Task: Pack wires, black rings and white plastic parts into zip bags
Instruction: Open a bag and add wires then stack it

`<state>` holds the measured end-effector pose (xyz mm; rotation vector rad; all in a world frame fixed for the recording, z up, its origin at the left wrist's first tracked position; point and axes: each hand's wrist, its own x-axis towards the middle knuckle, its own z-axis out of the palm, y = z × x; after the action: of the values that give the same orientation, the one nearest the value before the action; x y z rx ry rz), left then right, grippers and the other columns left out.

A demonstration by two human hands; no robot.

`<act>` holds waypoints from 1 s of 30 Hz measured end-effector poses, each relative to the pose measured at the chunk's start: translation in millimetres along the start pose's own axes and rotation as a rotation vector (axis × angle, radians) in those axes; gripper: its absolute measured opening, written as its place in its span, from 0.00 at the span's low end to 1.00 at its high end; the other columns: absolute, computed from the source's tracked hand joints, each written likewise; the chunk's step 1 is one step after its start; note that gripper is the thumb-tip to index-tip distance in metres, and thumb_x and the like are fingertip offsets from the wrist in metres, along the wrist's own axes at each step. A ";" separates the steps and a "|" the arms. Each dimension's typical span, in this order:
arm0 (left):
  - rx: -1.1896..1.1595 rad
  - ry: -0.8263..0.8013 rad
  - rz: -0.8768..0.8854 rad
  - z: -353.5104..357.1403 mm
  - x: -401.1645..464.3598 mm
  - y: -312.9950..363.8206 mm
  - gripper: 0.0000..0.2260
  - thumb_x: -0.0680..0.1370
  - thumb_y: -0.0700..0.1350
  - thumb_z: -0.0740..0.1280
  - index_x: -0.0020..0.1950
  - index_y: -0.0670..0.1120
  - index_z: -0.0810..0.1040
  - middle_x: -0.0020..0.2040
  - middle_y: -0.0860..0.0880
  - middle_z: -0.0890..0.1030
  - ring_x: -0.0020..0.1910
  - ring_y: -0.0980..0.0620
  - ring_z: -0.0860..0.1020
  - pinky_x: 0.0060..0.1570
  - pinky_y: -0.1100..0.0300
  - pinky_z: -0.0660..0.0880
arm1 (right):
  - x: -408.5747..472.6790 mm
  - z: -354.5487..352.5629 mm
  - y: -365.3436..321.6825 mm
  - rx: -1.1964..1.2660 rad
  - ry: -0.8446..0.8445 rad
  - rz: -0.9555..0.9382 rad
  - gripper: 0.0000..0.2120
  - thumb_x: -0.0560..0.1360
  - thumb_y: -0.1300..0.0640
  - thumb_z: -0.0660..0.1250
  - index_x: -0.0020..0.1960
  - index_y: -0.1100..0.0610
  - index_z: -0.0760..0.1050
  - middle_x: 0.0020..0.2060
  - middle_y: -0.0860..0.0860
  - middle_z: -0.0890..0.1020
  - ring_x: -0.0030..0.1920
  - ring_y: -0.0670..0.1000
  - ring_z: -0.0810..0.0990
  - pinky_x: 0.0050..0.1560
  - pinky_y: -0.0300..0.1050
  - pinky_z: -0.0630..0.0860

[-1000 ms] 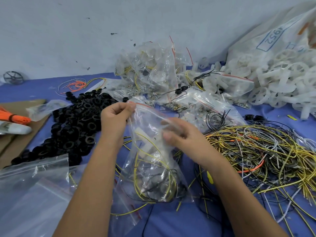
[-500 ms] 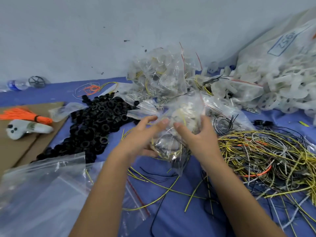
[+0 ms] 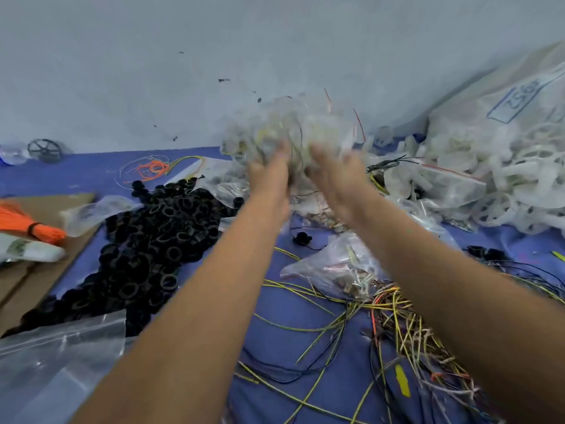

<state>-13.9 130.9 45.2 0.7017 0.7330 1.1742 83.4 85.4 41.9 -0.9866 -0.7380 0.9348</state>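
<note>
We find the filled zip bag (image 3: 293, 133) raised over the pile of packed bags (image 3: 241, 179) at the wall, blurred. Our left hand (image 3: 269, 172) and right hand (image 3: 333, 169) flank it; their hold we cannot tell. Black rings (image 3: 153, 237) lie left, loose wires (image 3: 406, 325) right.

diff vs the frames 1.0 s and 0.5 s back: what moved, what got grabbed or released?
Both hands, left hand and right hand, moved away from the body, carrying the filled zip bag from in front of the person up to the pile of packed bags by the wall. Motion blur hides whether it has been let go. The black rings, loose wires and empty zip bags stayed put.
</note>
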 end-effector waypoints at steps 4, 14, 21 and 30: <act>-0.405 -0.062 -0.074 21.4 24.8 28.8 0.19 0.83 0.55 0.66 0.65 0.42 0.72 0.68 0.36 0.72 0.66 0.39 0.76 0.62 0.49 0.79 | 68.9 4.7 -33.6 0.017 0.157 0.063 0.26 0.80 0.55 0.68 0.74 0.61 0.64 0.43 0.52 0.73 0.41 0.49 0.76 0.52 0.39 0.80; 0.050 -0.044 -0.044 -78.0 -22.3 -16.3 0.14 0.85 0.55 0.60 0.53 0.45 0.77 0.42 0.48 0.83 0.32 0.51 0.78 0.29 0.61 0.75 | -48.3 9.8 70.9 -0.416 0.040 0.024 0.06 0.80 0.63 0.69 0.56 0.60 0.77 0.43 0.57 0.83 0.35 0.49 0.80 0.32 0.42 0.75; 0.205 -0.052 0.086 -139.8 -68.5 21.4 0.16 0.86 0.53 0.58 0.47 0.46 0.78 0.35 0.50 0.81 0.26 0.55 0.73 0.24 0.63 0.64 | -163.4 47.8 78.3 -1.060 -0.486 -0.208 0.16 0.79 0.49 0.69 0.39 0.59 0.78 0.32 0.53 0.82 0.32 0.54 0.80 0.33 0.50 0.75; 0.225 0.069 0.190 -170.6 -94.7 45.3 0.16 0.86 0.50 0.58 0.45 0.44 0.78 0.34 0.50 0.80 0.25 0.55 0.71 0.23 0.64 0.63 | -196.8 98.5 125.6 -1.386 -0.482 -0.180 0.18 0.73 0.50 0.73 0.57 0.57 0.71 0.52 0.57 0.80 0.54 0.61 0.77 0.44 0.50 0.72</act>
<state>-197.3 67.5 -4.6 0.9383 0.8797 1.3061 -122.2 -25.9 -55.8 -1.8392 -1.9656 0.3909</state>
